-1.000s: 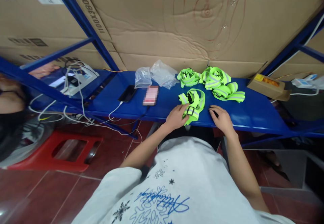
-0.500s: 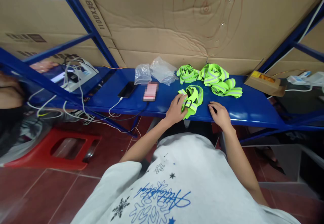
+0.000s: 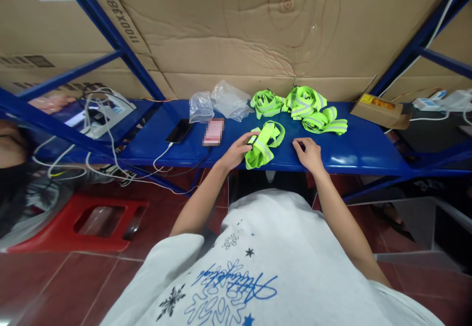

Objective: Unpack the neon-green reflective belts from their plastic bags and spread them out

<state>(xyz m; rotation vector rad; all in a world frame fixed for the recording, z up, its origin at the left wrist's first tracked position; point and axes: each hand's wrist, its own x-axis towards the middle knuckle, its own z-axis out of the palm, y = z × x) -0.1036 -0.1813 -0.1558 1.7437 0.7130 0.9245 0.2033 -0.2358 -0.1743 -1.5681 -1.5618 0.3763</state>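
A neon yellow-green reflective strap (image 3: pixel 262 149) with silver stripes lies loosely bundled near the front edge of the blue table. My left hand (image 3: pixel 236 153) grips its left side, fingers at the black buckle (image 3: pixel 252 142) and thumb partly out of sight. To the right of the bundle, my right hand (image 3: pixel 310 155) rests at the table edge, fingers curled in toward the thumb, with nothing visible in it. Behind lie more rolled reflective straps: one coil (image 3: pixel 267 103) at the left, a larger bundle (image 3: pixel 305 102) and another coil (image 3: pixel 324 121) with a loose tail.
Clear plastic bags (image 3: pixel 230 102), a black phone (image 3: pixel 180 131) on a white cable and a blurred pink item (image 3: pixel 213 132) lie left on the blue table (image 3: pixel 354 156). An open carton (image 3: pixel 381 112) stands right. Cardboard (image 3: pixel 221 26) backs the table; a red stool (image 3: pixel 70 222) is lower left.
My left hand has shifted left with the strap, and the bundle has turned so its buckle now sits at the left. My right hand stays beside it, fingers still curled. The view has shifted slightly.
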